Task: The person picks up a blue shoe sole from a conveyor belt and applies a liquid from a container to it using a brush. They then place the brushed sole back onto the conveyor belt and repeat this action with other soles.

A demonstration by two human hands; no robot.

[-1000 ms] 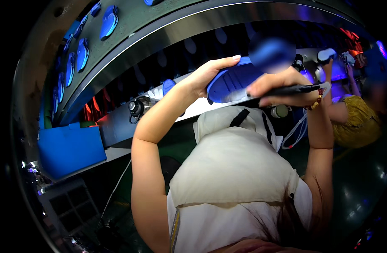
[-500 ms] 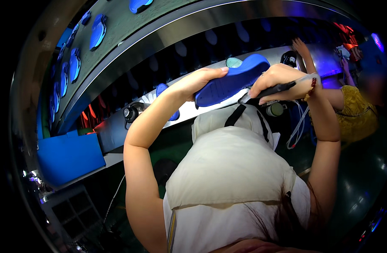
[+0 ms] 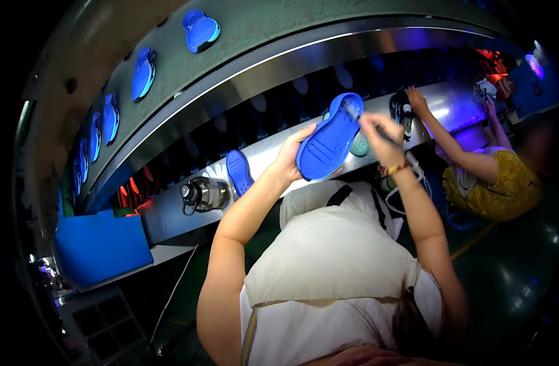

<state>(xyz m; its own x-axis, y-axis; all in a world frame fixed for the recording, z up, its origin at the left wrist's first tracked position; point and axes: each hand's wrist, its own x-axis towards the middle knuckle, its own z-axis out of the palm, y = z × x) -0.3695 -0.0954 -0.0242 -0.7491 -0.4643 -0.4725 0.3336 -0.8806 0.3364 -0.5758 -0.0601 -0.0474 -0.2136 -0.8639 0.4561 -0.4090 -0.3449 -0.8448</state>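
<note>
A blue shoe sole (image 3: 328, 146), its inner side turned up toward me, is held in my left hand (image 3: 288, 157) above the metal ledge. The fingers grip its left edge. In my right hand (image 3: 384, 139), closed and blurred by motion, is a dark-handled brush (image 3: 354, 111). Its pale tip is over the sole's far end; whether it touches cannot be made out. Just right of the sole, a round pale-green thing (image 3: 360, 145) shows in part. Another blue sole (image 3: 238, 172) lies on the ledge left of my left hand.
A clear bottle with a black lid (image 3: 200, 194) stands at the ledge's left. A blue box (image 3: 103, 247) is farther left. Beyond the ledge, a green conveyor belt (image 3: 163, 97) carries several blue soles. At right, a co-worker in yellow (image 3: 499, 183) reaches to a black shoe (image 3: 401, 110).
The blue sole has turned from edge-on to showing its inner side. My right hand has moved the brush up to the sole's far end. Soles on the belt have shifted.
</note>
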